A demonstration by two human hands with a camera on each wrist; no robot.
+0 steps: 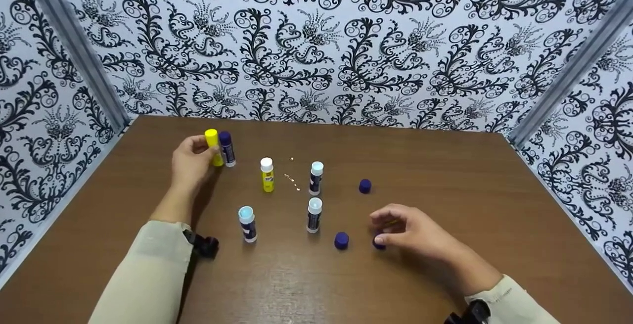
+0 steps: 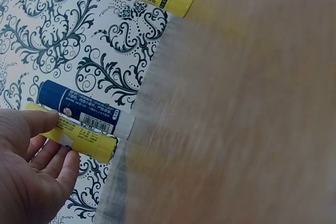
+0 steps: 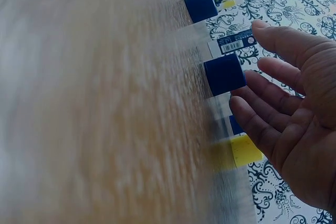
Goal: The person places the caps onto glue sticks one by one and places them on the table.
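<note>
Left hand [image 1: 190,163] pinches the yellow stick [image 1: 211,138], left of and beyond the white-topped stick [image 1: 267,175]; right hand [image 1: 418,230], loosely open, meets a blue cap [image 1: 378,246] to its right. Placing seems underway; next calls for releasing the yellow stick upright.

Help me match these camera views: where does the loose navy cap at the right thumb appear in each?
Head: the navy cap is low, right of centre, partly covered by the right hand.
Left wrist: not in it.
Right wrist: right of centre, beside the fingers.
Shared landmark: the patterned wall, in all three.
</note>
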